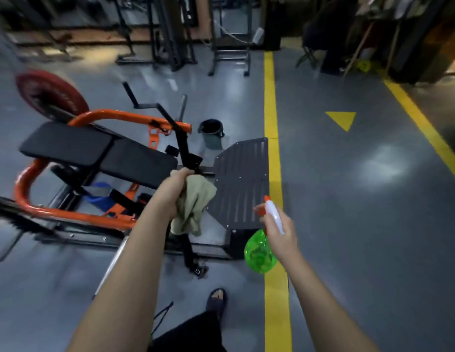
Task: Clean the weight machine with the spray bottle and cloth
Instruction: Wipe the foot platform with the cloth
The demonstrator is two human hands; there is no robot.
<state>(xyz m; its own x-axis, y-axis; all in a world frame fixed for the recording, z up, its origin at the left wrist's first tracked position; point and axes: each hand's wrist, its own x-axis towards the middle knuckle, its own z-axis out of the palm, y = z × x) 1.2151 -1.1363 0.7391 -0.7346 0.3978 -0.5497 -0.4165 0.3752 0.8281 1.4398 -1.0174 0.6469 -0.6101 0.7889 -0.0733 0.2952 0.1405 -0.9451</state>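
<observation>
The weight machine has an orange tube frame, black pads and a slotted grey footplate. My left hand grips a pale green cloth and holds it against the black upright bar just behind the pads; the cloth hangs down below my fist. My right hand grips a spray bottle with a green body, a white head and an orange trigger. The nozzle points left toward the footplate, over the plate's near right corner.
A dark bucket stands on the floor beyond the footplate. A red weight plate sits on the machine's far left end. Yellow floor lines run to the right. Black racks stand at the back. My sandalled foot is below.
</observation>
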